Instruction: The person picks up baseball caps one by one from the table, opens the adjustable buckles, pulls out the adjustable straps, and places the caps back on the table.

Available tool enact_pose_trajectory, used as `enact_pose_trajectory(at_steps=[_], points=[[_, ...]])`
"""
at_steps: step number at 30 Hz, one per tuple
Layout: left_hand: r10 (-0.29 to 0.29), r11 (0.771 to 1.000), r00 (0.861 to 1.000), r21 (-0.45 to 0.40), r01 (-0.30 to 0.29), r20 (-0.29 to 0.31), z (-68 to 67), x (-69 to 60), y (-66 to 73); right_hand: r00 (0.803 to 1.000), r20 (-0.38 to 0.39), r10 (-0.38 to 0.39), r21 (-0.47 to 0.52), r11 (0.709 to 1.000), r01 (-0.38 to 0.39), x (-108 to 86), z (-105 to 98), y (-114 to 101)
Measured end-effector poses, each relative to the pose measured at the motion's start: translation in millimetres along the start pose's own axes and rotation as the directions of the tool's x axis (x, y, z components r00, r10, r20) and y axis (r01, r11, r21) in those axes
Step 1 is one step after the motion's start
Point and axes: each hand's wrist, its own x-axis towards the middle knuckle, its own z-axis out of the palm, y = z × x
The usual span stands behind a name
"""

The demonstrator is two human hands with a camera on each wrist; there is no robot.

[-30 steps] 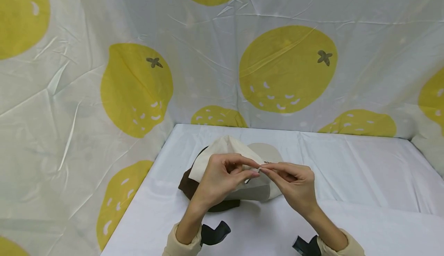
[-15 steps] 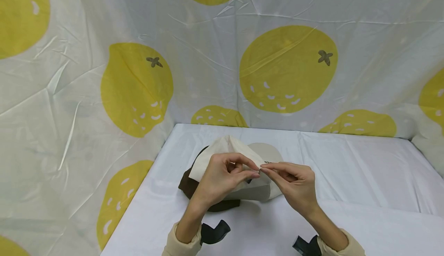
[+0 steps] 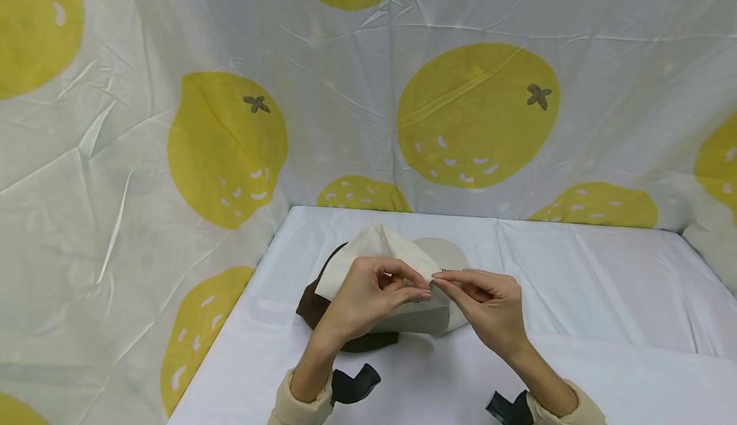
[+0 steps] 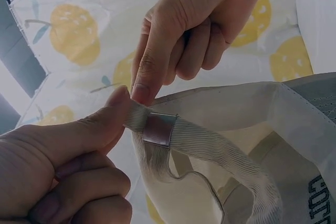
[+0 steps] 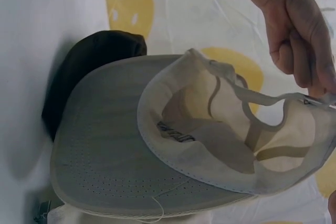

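A cream baseball cap (image 3: 377,244) with a grey brim is between my two hands. In the left wrist view, its ribbed back strap (image 4: 218,153) passes through a small metal buckle (image 4: 159,129). My left hand (image 3: 365,294) pinches the strap end beside the buckle with thumb and finger. At the same spot, my right hand (image 3: 489,300) pinches the strap between thumb and forefinger. Dark lettering (image 5: 176,132) shows inside the cap in the right wrist view. The fingers hide part of the buckle from the head camera.
A dark brown cap (image 3: 313,308) lies on the white table (image 3: 587,284) under and left of the cream one. A light grey-beige rounded cap part (image 3: 446,253) shows behind. Lemon-print cloth (image 3: 340,92) hangs around the table's back and left. Black wrist mounts (image 3: 357,384) sit on both arms.
My left thumb and fingertip have shifted slightly at the strap, and the dark piece beneath the thumb shows less. The caps and my right hand stay almost where they were.
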Motion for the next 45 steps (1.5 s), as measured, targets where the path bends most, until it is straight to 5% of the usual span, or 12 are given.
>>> enact_pose_trajectory(at_steps=[10,19,34,45], points=[[0.065,0.998,0.998,0.022,-0.066,0.013,1.9,1.3,-3.7,1.0,-0.003,0.005,-0.064,0.998,-0.005,-0.5,-2.6,2.6],[0.103,0.993,0.994,-0.058,-0.104,-0.023,-0.5,-0.1,-2.8,1.0,-0.008,0.015,-0.07,0.997,-0.015,0.1,-3.0,3.0],[0.153,0.987,0.988,-0.045,-0.153,-0.013,-5.5,-0.8,-4.5,1.0,0.005,-0.004,0.083,0.997,0.004,-0.2,-0.4,2.7],[0.169,0.982,0.984,-0.076,-0.172,-0.047,-11.0,-3.0,-2.4,1.0,0.0,-0.009,0.043,0.999,0.009,-0.4,1.2,0.9]])
